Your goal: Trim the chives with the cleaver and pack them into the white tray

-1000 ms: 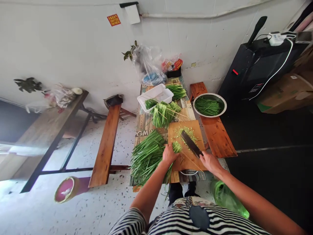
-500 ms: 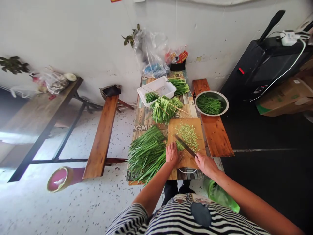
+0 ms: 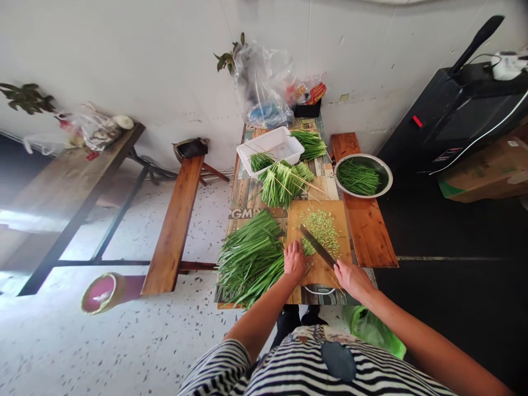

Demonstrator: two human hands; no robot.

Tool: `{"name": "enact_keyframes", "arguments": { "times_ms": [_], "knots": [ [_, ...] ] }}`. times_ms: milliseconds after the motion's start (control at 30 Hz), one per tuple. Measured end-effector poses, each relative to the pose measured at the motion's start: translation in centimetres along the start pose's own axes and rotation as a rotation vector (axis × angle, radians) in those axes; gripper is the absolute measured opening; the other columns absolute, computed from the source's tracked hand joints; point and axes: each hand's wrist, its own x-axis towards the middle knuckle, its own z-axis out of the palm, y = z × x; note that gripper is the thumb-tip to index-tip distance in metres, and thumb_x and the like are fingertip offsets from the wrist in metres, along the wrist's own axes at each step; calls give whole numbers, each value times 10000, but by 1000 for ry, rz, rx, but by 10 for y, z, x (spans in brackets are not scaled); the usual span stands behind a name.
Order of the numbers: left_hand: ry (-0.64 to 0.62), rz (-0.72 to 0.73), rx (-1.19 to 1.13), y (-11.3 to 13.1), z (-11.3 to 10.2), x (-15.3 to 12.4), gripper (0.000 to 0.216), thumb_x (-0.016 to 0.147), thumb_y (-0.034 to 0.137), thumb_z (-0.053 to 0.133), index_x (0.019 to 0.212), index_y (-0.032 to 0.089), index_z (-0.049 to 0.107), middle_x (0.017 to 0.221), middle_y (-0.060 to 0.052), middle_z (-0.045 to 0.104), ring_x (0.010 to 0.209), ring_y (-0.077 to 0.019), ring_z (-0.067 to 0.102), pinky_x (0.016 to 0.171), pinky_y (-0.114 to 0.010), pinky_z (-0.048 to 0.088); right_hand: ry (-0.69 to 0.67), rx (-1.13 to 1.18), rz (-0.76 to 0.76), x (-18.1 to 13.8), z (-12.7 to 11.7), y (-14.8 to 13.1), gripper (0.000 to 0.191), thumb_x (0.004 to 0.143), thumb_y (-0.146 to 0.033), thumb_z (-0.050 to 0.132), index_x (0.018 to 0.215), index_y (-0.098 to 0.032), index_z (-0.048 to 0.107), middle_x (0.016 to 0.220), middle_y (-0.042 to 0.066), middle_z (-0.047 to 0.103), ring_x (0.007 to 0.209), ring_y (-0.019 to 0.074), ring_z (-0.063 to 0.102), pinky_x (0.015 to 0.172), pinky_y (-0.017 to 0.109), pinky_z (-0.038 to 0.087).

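Observation:
My left hand [image 3: 295, 259] presses down on a bunch of green chives [image 3: 306, 247] at the near left of a wooden cutting board [image 3: 330, 206], fingers curled over the stalks. My right hand [image 3: 350, 278] grips the handle of a dark cleaver [image 3: 317, 246], whose blade lies across the board right beside my left fingers. A heap of chopped chive bits [image 3: 322, 228] sits on the board beyond the blade. A big pile of long chives [image 3: 249, 257] lies to the left of the board.
On the narrow table are skewered chive bundles [image 3: 282, 181], a white tray [image 3: 272, 148], more chives [image 3: 311, 144] and plastic bags [image 3: 264, 82]. A steel bowl of chives [image 3: 363, 176] sits on the right bench [image 3: 367, 225]. Another bench [image 3: 175, 225] stands left; a green bag [image 3: 373, 330] is at my right.
The cleaver came down from a raised angle onto the chives beside my left hand. The chopped heap on the board has grown. My view shifted slightly.

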Motion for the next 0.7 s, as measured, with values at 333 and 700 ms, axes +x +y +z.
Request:
{"name": "enact_keyframes", "arguments": {
  "times_ms": [333, 700],
  "knots": [
    [-25, -20, 4, -4, 0, 5, 618, 883, 435, 523, 1419, 151, 407, 1334, -144, 509, 1222, -295, 438, 1047, -440, 363, -27, -40, -5, 5, 6, -8, 277, 982, -261, 307, 921, -169, 561, 807, 66, 696, 699, 146, 655, 546, 262, 261],
    [-54, 28, -3, -11, 4, 16, 614, 883, 410, 518, 1433, 163, 398, 1357, -151, 481, 1226, -306, 422, 1026, -471, 378, -112, -51, 33, 31, -2, -21, 284, 991, -275, 317, 943, -143, 564, 788, 97, 694, 729, 168, 675, 574, 245, 344]
  ]
}}
